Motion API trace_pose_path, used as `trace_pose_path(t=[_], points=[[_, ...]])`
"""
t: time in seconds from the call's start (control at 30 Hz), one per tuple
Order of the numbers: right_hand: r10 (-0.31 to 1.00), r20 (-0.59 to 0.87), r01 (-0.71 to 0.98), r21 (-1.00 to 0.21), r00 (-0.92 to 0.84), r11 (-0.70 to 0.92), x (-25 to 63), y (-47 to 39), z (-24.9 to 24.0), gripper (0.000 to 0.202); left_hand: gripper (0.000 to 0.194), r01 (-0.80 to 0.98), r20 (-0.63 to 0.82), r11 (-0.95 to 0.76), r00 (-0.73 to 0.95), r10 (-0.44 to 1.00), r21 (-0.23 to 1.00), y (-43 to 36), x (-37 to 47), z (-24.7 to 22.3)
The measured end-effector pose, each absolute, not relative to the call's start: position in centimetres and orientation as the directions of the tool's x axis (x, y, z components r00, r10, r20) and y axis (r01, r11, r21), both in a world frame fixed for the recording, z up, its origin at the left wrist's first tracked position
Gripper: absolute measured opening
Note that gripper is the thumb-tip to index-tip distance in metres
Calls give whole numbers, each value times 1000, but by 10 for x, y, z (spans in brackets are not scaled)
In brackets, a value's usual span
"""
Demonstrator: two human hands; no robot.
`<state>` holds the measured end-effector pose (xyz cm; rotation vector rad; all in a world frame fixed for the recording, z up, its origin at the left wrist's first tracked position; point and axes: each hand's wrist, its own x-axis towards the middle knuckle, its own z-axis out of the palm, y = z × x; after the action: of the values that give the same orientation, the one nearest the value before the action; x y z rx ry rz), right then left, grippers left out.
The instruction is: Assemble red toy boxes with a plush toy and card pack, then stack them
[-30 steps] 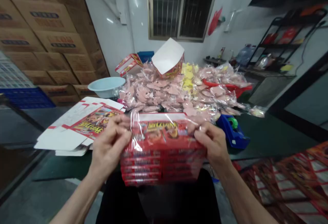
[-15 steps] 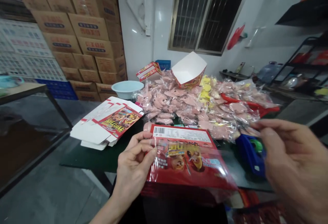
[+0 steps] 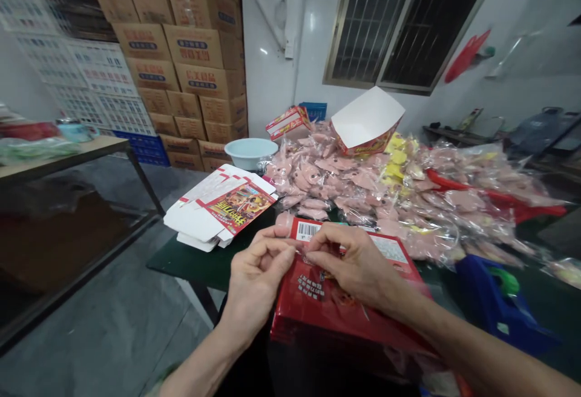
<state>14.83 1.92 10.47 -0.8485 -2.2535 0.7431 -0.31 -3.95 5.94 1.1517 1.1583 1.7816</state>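
Observation:
A red printed box (image 3: 302, 315) with a white barcode panel lies in front of me, apparently on top of other red boxes. My left hand (image 3: 258, 279) is closed in a pinch at the box's upper left corner. Close beside it, my right hand (image 3: 351, 264) pinches too, its fingertips over the printed face and its forearm crossing the box. Whatever sits between the fingertips is too small or clear to make out. To the right on the green table stands a blue tape dispenser (image 3: 488, 306) with a green core.
Flat white-and-red cartons (image 3: 200, 203) lie stacked at left. Behind the box spreads a heap of pink plastic-wrapped pieces (image 3: 336, 179), with an open carton (image 3: 370, 118) on it. A pale blue basin (image 3: 251, 152) stands behind. Brown cardboard boxes (image 3: 200, 79) are piled against the wall.
My right hand has moved left from beside the tape dispenser to the box's upper left, meeting my left hand. The view has turned slightly left.

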Motion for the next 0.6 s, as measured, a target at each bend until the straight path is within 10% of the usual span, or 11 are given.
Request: trace_pose_path(t=[0.13, 0.3, 0.6], points=[[490, 628, 380, -313, -605, 870, 150, 10, 87, 17, 19, -192, 123, -202, -362, 924, 960, -53, -16, 70], [205, 732, 370, 69, -650, 927, 152, 3, 85, 22, 35, -285, -217, 224, 57, 975, 932, -66, -21, 93], [98, 720, 360, 220, -687, 906, 155, -4, 94, 22, 27, -345, -270, 339, 234, 934, 875, -53, -15, 105]])
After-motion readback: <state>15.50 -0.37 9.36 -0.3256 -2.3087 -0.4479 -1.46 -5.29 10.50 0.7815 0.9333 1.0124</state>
